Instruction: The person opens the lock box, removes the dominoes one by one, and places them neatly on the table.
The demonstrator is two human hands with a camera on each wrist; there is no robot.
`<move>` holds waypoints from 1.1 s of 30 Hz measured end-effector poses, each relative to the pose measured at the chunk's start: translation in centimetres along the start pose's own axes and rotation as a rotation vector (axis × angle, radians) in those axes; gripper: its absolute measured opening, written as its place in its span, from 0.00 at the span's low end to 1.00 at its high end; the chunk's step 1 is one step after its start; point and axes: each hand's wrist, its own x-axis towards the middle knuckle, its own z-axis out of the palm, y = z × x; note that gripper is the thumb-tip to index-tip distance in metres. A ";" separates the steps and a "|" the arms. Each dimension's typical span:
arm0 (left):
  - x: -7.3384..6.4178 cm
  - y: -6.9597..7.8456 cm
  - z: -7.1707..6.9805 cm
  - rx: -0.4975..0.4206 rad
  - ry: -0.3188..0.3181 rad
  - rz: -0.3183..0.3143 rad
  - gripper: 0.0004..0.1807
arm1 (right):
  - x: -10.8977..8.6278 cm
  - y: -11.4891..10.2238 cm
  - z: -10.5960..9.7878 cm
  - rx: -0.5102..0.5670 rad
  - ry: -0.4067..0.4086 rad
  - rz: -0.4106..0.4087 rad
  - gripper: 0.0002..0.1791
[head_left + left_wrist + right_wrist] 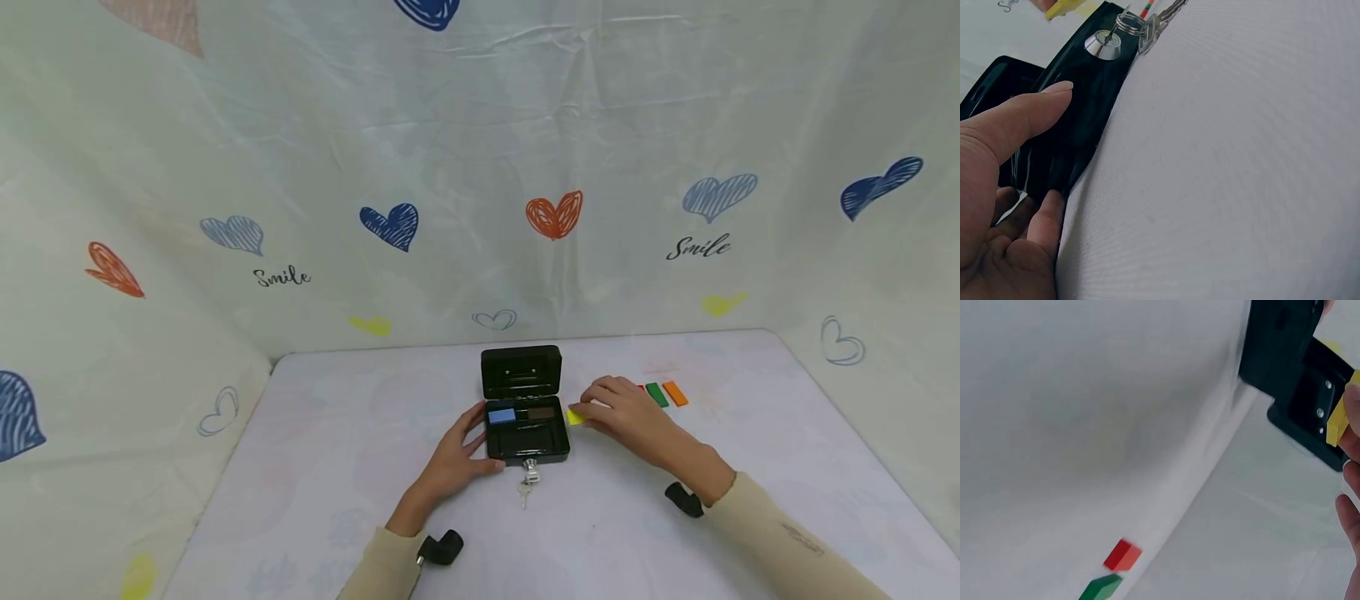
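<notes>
A black cash box [527,457] stands on the table with its lid [520,390] raised. Inside it lie a blue block [502,416] and a brown block [540,412]. Keys [524,492] hang on a ring from the lock [1104,45] at its front. My left hand [454,463] holds the box's left front corner, thumb against the front and fingers along the side. Just right of the box, my right hand [626,417] pinches a yellow block [1339,419] between thumb and fingers, above the table.
Right of the box lie a red block [1122,555], a green block [657,394] and an orange block [676,393]; the right hand partly covers the red one in the head view. Behind the white table [360,417] hangs a sheet [465,150] printed with hearts.
</notes>
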 end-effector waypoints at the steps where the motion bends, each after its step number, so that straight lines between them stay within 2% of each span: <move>1: 0.0 0.0 0.0 0.000 0.001 0.001 0.55 | -0.3 0.3 -0.1 0.001 0.011 0.002 0.21; 6: -0.2 0.2 0.0 -0.008 0.000 0.007 0.55 | -1.9 1.5 -0.4 0.002 0.061 0.009 0.16; 9: -0.6 1.5 0.1 -0.006 -0.004 0.004 0.54 | -2.7 2.1 -0.7 -0.004 0.108 0.011 0.11; 11: -0.7 1.8 0.1 -0.007 -0.003 0.000 0.54 | -3.2 2.4 -0.8 -0.004 0.127 0.016 0.10; 13: -0.7 1.7 0.1 0.000 -0.001 -0.004 0.54 | -3.7 2.7 -1.1 -0.008 0.123 0.035 0.10; 15: -0.4 0.9 0.1 0.001 0.002 0.001 0.55 | -4.2 2.9 -1.3 -0.013 0.116 0.050 0.12; 17: -0.1 0.2 0.0 0.005 0.004 0.007 0.55 | -4.7 3.2 -1.5 -0.016 0.124 0.058 0.13; 19: 0.0 0.1 0.0 0.009 0.006 0.010 0.55 | -5.2 3.6 -1.6 -0.013 0.154 0.055 0.12; 22: 0.0 0.1 0.0 0.008 0.010 0.005 0.55 | -5.9 4.1 -1.8 -0.009 0.192 0.066 0.20; 26: -0.1 0.5 0.0 -0.001 0.006 0.001 0.56 | -6.8 4.5 -2.0 -0.021 0.199 0.098 0.27; 33: -1.1 3.0 0.2 0.006 -0.003 -0.012 0.54 | -8.6 5.3 -2.5 -0.053 0.135 0.201 0.34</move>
